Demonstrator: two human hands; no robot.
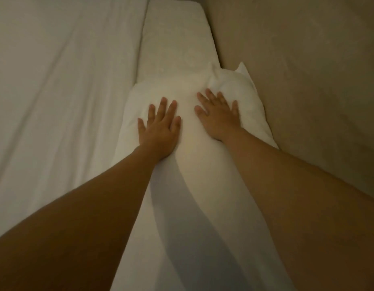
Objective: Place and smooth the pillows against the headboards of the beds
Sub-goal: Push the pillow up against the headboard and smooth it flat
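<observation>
A white pillow [188, 164] lies lengthwise along the beige padded headboard [307, 80], its right edge touching it. My left hand [160, 127] rests flat on the pillow's left half, fingers spread. On the pillow's upper right part my right hand [218, 114] presses flat, fingers apart, close to a puckered corner [230, 78]. Both forearms reach in from the bottom of the frame and cast shadows over the pillow's near part.
A bare cream mattress strip [177, 38] runs beyond the pillow toward the far end. A white wrinkled sheet or duvet [66, 80] covers the bed to the left. The light is dim.
</observation>
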